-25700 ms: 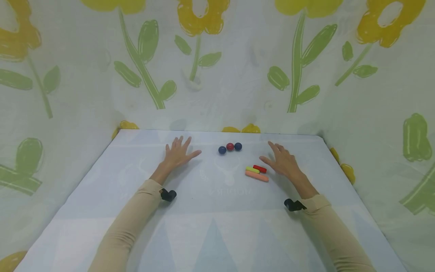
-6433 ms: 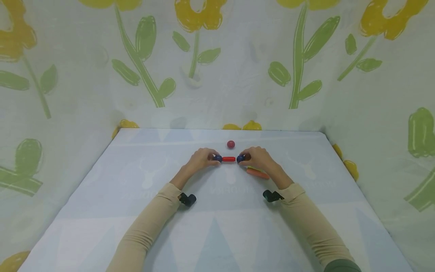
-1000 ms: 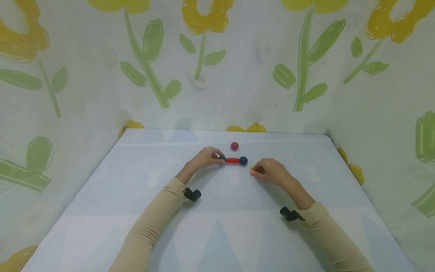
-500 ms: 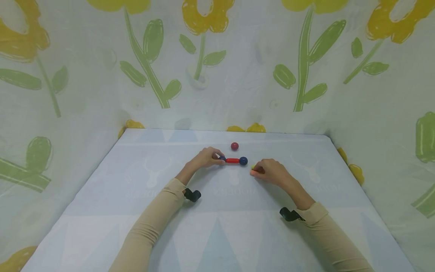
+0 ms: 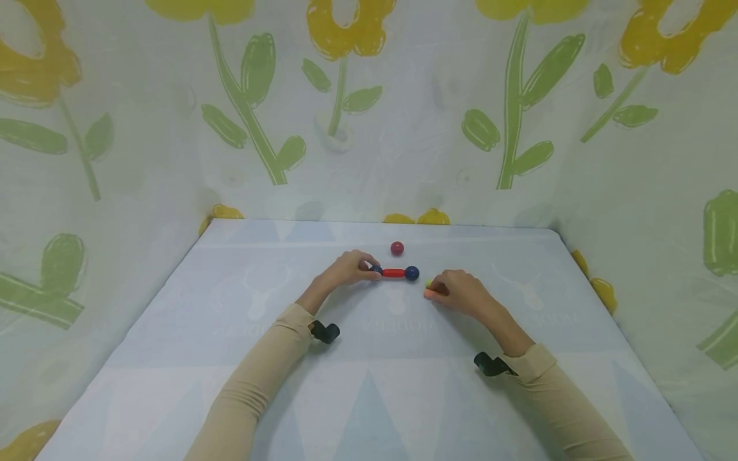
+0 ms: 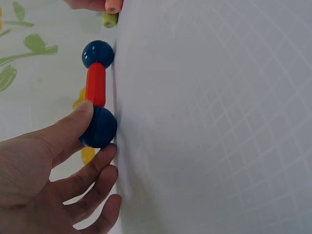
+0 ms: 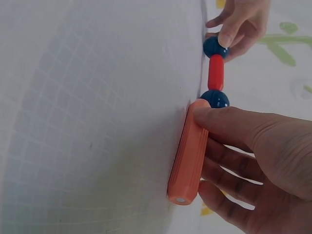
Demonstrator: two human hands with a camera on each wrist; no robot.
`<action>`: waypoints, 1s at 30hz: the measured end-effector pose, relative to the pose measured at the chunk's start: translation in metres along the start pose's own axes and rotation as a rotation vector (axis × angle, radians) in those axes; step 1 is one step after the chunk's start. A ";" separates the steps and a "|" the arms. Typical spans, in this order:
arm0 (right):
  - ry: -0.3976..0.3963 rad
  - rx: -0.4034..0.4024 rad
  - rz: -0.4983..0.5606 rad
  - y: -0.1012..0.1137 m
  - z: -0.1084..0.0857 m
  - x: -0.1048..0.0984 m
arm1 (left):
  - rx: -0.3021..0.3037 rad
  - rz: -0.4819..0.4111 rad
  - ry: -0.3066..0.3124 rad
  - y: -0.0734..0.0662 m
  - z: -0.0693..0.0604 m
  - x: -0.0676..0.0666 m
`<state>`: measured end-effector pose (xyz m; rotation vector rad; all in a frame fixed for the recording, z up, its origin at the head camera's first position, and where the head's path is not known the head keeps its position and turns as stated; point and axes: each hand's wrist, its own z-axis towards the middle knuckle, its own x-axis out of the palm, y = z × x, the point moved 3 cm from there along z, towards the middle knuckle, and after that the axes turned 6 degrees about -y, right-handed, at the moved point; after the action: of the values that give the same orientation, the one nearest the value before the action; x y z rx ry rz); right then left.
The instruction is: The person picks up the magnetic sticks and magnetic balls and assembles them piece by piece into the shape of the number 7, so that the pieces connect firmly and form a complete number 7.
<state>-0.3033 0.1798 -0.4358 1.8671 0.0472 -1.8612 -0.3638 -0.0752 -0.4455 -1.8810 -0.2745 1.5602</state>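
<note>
Thumb and fingers of my left hand [image 5: 348,267] pinch the left blue ball [image 6: 99,127]. A short red rod [image 5: 394,273] joins it end to end with the right blue ball [image 5: 412,273], lying in a line on the table. To the right of that, my right hand [image 5: 463,291] grips a longer orange rod [image 7: 188,156], thumb along its near side. The end of a yellow-green rod [image 6: 110,20] shows beside the orange one; the fingers hide the rest, so I cannot tell whether it is gripped too. Small metal discs show on the rod ends.
A red ball [image 5: 397,248] lies alone behind the joined pieces, towards the table's back edge. The white patterned cloth [image 5: 369,410] covers the table. Flower-print curtains [image 5: 398,141] enclose the back and both sides.
Since the older frames, the right blue ball has met the red rod, and my right hand has let go of it and moved to the orange and yellow-green rods. The last second shows almost no movement.
</note>
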 end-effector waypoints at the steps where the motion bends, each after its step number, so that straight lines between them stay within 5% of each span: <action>1: -0.002 0.000 0.001 0.000 0.000 0.000 | -0.001 -0.003 -0.001 0.000 0.000 0.000; 30: -0.103 0.032 0.196 0.015 0.004 -0.005 | -0.016 -0.010 0.016 -0.002 -0.001 -0.001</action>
<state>-0.3015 0.1671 -0.4264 1.7265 -0.1953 -1.8280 -0.3629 -0.0749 -0.4436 -1.9001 -0.2894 1.5404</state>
